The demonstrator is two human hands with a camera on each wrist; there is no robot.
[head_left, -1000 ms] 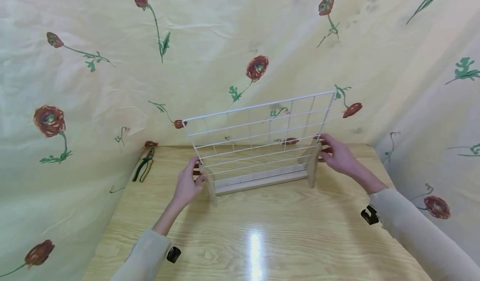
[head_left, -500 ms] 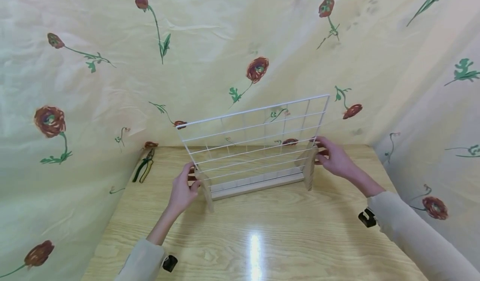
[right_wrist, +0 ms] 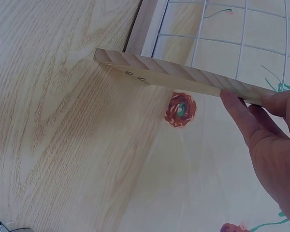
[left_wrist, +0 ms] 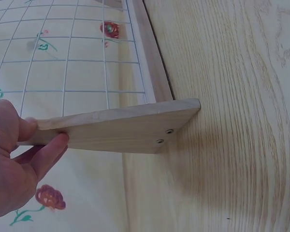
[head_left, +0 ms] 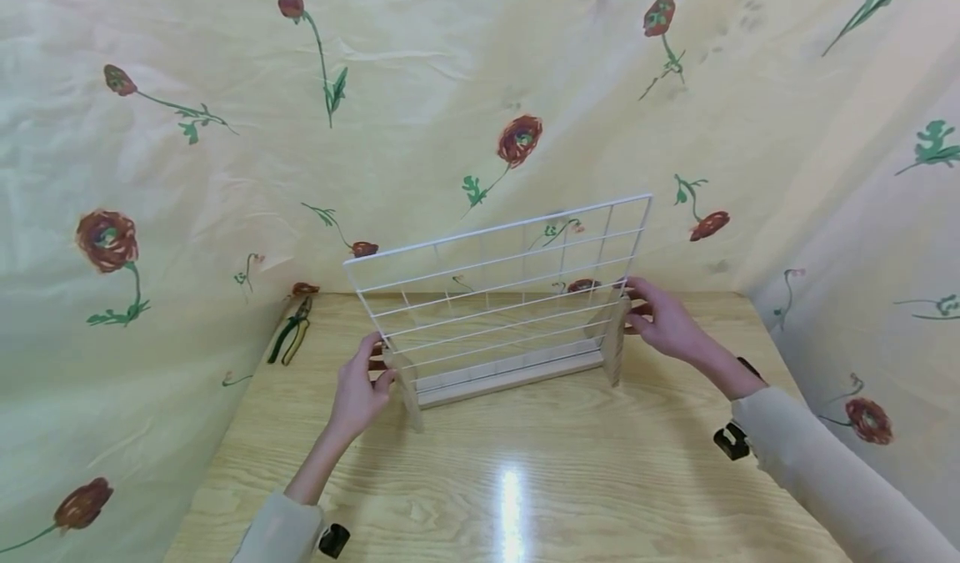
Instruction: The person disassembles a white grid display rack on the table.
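A stand made of two light wooden side panels, a wooden crossbar and a white wire grid is on the table in the head view. The grid rises upright from the crossbar, leaning slightly. My left hand grips the upper edge of the left side panel, thumb on one face and fingers on the other. Opposite it, my right hand pinches the top of the right side panel. Two screw heads show low on each panel in the wrist views. The panels' lower ends appear to meet the tabletop.
Pliers with dark and yellowish handles lie at the table's back left corner. A pale flowered cloth hangs behind the wooden table and along its sides. Light glares off the tabletop near the front.
Both hands have shifted the stand a little toward me and to the left, keeping their hold on its side panels. The pliers have stayed in place.
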